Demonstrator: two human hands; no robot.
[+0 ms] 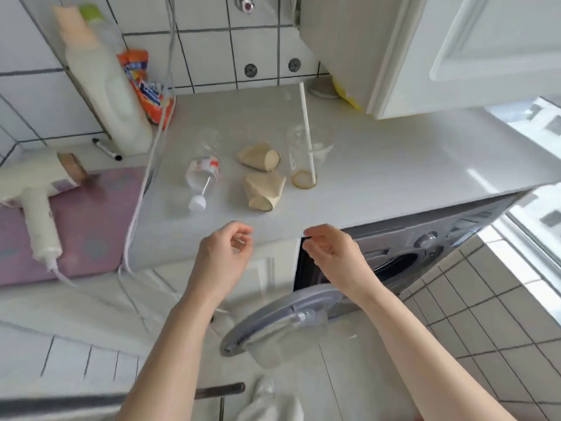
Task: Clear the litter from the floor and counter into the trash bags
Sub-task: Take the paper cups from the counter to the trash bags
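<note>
- Your left hand (226, 253) and right hand (329, 250) hovered at the front edge of the counter (394, 153), fingers loosely curled and apart, clamped on nothing that could be made out.
- Just beyond your left fingertips lay the plastic bottle (202, 174) on its side; its long axis ran toward you and away, the white cap pointing at your fingers.
- Between your two hands and slightly farther off lay two crushed paper cups (263, 174), one behind the other, both tipped over, open mouths facing roughly toward your right.
- Beyond your right fingertips stood a clear plastic cup (306, 159), apparently upright, with a white straw (306, 129) leaning away from you.
- Judgement: the counter-clearing step was in hand, with nothing yet picked up. The next move called for a reach forward and a grip across the bottle's body or a pinch on a cup.
- No trash bag could be identified.
- Below your right hand the washing machine door (279, 317) hung open.
</note>
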